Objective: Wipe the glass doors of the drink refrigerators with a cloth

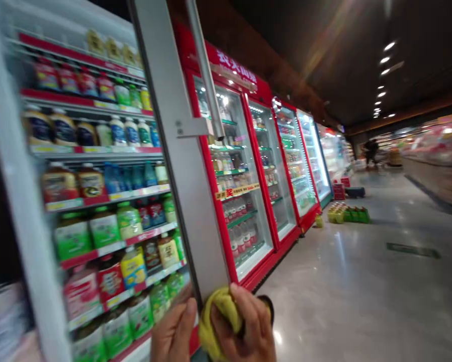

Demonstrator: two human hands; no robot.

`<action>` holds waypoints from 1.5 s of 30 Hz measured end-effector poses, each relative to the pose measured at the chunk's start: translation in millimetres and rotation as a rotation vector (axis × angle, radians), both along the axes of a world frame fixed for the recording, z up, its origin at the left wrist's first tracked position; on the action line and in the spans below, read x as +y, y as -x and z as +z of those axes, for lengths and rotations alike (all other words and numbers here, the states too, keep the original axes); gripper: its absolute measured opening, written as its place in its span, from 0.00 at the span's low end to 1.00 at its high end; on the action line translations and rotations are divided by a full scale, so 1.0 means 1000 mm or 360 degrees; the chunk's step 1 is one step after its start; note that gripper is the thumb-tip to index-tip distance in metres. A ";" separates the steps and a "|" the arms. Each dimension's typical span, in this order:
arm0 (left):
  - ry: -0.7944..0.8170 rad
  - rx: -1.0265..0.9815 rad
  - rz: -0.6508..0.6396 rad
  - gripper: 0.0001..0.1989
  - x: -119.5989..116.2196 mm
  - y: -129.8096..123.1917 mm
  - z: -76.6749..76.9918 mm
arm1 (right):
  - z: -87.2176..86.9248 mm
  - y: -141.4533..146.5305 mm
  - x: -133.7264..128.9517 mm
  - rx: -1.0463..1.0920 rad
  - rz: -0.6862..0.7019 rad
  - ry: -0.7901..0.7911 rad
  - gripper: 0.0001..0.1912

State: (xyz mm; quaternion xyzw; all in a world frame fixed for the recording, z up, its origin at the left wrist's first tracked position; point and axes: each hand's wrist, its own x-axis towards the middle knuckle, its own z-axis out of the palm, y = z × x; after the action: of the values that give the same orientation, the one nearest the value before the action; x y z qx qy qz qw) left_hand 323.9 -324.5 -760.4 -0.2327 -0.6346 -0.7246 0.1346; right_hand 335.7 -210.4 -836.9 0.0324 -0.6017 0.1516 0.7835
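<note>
At the bottom centre, my right hand (248, 324) is closed on a yellow cloth (218, 314), which is bunched against the lower part of a grey door frame (206, 221). My left hand (173, 334) is just left of the frame's dark edge, cut off by the bottom of the view. Its visible fingers are bent and close together, and whatever they may hold is hidden. A metal bar handle (205, 65) is fixed to the upper part of the frame. Part of a dark round-edged thing (268, 306) shows behind my right hand; its kind is unclear.
Shelves of bottled drinks (108, 226) fill the left side. Red-framed glass-door coolers (250, 166) run along the wall beyond. Packs of green bottles (356, 214) and a dark box (354, 192) sit on the shiny floor (346, 291). A display counter (440, 176) curves at the right.
</note>
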 end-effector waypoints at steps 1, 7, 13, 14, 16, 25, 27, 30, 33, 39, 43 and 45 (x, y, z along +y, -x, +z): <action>-0.0047 -0.0049 0.0034 0.24 -0.009 -0.004 0.004 | 0.027 -0.004 0.000 -0.0049 0.0024 -0.0134 0.19; -0.0477 -0.0195 0.0149 0.16 -0.052 -0.014 0.024 | 0.187 -0.005 -0.007 -0.0229 0.0056 -0.0602 0.21; -0.0718 -0.0252 -0.0148 0.19 -0.109 0.014 0.031 | 0.135 0.010 -0.066 -0.0323 0.0098 -0.0954 0.16; -0.0717 -0.0251 -0.0143 0.19 -0.120 0.020 0.030 | 0.106 0.010 -0.079 -0.0336 0.0097 -0.1010 0.15; -0.0729 -0.0254 -0.0105 0.18 -0.143 0.033 0.027 | 0.037 0.009 -0.107 -0.0385 0.0116 -0.1115 0.13; -0.0377 0.0074 0.0049 0.23 -0.245 0.108 0.014 | -0.258 0.033 -0.242 -0.1340 0.0652 -0.1529 0.04; -0.0224 0.0176 0.0096 0.27 -0.270 0.129 0.010 | -0.275 0.047 -0.254 -0.1414 0.0652 -0.1415 0.01; 0.0008 0.0323 0.0195 0.32 -0.307 0.157 -0.004 | -0.253 0.079 -0.257 -0.1523 0.0706 -0.1129 0.09; 0.0281 0.0462 0.0437 0.32 -0.342 0.183 -0.031 | -0.197 0.129 -0.259 -0.1606 0.0804 -0.0693 0.18; 0.0885 0.0624 0.0654 0.33 -0.399 0.232 -0.084 | -0.071 0.246 -0.304 -0.0847 0.0863 -0.0080 0.16; 0.1529 0.0761 0.0888 0.37 -0.425 0.264 -0.102 | -0.011 0.301 -0.341 -0.0623 0.0770 -0.0075 0.19; 0.1877 0.0820 0.1105 0.39 -0.432 0.282 -0.108 | 0.004 0.319 -0.352 -0.0706 0.0752 -0.0147 0.19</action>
State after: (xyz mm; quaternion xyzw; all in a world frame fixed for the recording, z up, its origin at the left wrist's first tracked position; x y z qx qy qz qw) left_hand 42.0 -756.4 -868.7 -0.2148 -0.9047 -0.1002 0.3539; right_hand 17.1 -562.3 -832.9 0.1727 -0.7398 0.3051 0.5742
